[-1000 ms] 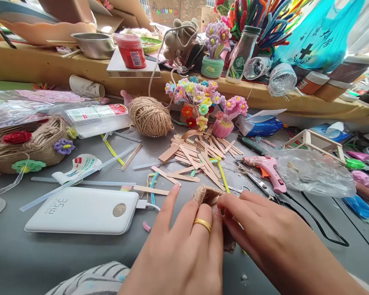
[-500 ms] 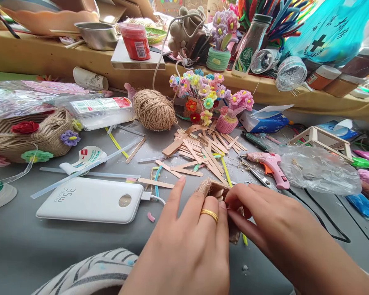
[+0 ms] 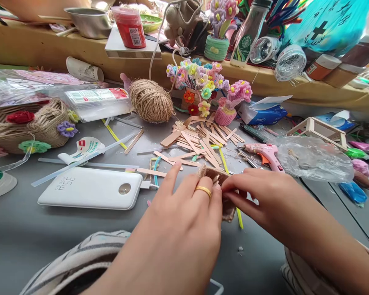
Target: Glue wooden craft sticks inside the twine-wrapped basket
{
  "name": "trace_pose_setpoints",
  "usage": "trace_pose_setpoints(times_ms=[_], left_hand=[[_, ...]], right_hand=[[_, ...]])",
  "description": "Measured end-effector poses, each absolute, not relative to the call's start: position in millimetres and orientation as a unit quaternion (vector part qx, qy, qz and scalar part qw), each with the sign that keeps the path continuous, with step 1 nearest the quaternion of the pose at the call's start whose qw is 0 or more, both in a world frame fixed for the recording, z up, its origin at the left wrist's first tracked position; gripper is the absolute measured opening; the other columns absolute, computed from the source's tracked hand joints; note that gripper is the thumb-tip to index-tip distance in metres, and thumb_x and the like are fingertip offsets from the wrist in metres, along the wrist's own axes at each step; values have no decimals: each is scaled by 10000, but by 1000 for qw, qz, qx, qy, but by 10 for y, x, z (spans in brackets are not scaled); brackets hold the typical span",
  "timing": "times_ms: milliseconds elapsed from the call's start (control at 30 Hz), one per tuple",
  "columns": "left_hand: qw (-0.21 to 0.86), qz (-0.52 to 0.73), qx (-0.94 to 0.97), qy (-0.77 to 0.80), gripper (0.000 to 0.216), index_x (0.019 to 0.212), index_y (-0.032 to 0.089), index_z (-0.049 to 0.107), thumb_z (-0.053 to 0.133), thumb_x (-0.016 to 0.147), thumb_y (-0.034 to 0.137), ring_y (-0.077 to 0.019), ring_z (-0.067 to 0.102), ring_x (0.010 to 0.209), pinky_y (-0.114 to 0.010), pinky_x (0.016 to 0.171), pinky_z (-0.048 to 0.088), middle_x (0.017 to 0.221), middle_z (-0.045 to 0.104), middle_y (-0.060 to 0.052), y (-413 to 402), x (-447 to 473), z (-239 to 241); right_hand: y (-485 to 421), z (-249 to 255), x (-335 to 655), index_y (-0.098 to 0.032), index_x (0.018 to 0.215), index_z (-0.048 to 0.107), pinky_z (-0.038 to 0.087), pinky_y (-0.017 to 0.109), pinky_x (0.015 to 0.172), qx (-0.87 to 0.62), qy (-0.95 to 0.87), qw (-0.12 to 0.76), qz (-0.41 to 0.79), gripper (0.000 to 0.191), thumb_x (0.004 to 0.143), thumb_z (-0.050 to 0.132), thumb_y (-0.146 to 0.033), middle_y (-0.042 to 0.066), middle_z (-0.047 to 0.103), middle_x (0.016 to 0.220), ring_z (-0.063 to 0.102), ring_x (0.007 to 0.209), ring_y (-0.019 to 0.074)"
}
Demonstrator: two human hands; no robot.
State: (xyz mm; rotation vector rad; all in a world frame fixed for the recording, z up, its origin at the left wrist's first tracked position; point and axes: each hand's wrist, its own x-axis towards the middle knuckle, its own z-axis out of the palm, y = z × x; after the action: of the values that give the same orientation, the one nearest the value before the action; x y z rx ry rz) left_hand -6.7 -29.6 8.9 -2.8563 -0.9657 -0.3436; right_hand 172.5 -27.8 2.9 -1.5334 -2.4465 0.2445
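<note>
A small brown box-like piece (image 3: 229,212), apparently covered in twine, is mostly hidden behind my fingers. My left hand (image 3: 178,221), with a gold ring, is closed around its near left side, forefinger stretched out over the table. From the right, my right hand (image 3: 255,190) pinches thumb and forefinger together at its inner edge; anything finer between those fingertips is hidden. Beneath the piece runs a yellow pipe cleaner (image 3: 240,218). Just beyond my hands is a loose pile of wooden craft sticks (image 3: 187,139).
A white power bank (image 3: 90,190) with a cable lies to the left. Behind stand a ball of twine (image 3: 151,101) and pots of fuzzy flowers (image 3: 203,82). On the right are a pink glue gun (image 3: 269,155) and a clear plastic bag (image 3: 316,159). A twine basket (image 3: 46,127) sits far left.
The view has tipped down slightly, so the table things sit higher in the picture. My right hand has drawn a little back from my left, and more of the piece's inside shows.
</note>
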Motion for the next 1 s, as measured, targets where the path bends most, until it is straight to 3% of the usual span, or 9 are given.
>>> trace_pose_setpoints(times_ms=[133,300,600,733,1000], left_hand=[[41,-113,-944,-307,423,1096,80,648,349,798,75,-254,598,862,-504,871,458,909,679,-133,-284,-82,70],[55,-71,-955,-282,463,1265,136,520,385,822,114,-303,521,1041,-520,894,412,1110,588,-148,-263,-139,43],[52,-61,-957,-279,434,1238,119,537,350,846,113,-341,519,1050,-505,823,426,1075,582,-167,-237,-134,19],[48,-76,-952,-293,456,1254,121,527,335,842,90,-309,527,1029,-533,886,393,1024,593,-138,-267,-146,33],[47,-74,-952,-294,475,1300,143,484,365,840,111,-297,486,1114,-541,971,346,1170,562,-139,-278,-156,3]], right_hand=[[-228,87,1749,-205,748,692,389,227,547,-516,-844,107,99,137,771,581,-128,-28,688,654,596,572,112],[-205,139,1750,-219,741,705,372,221,521,-524,-840,80,114,183,763,546,-131,-34,684,610,562,510,97],[-225,136,1722,-209,689,669,364,225,529,-530,-840,78,83,146,755,551,-153,-32,659,592,554,530,103],[-232,141,1721,-197,689,661,371,226,546,-532,-837,79,99,145,766,548,-151,-24,660,613,565,556,106],[-240,126,1738,-203,713,680,381,225,566,-528,-837,84,111,163,785,539,-165,-13,658,613,566,565,107]])
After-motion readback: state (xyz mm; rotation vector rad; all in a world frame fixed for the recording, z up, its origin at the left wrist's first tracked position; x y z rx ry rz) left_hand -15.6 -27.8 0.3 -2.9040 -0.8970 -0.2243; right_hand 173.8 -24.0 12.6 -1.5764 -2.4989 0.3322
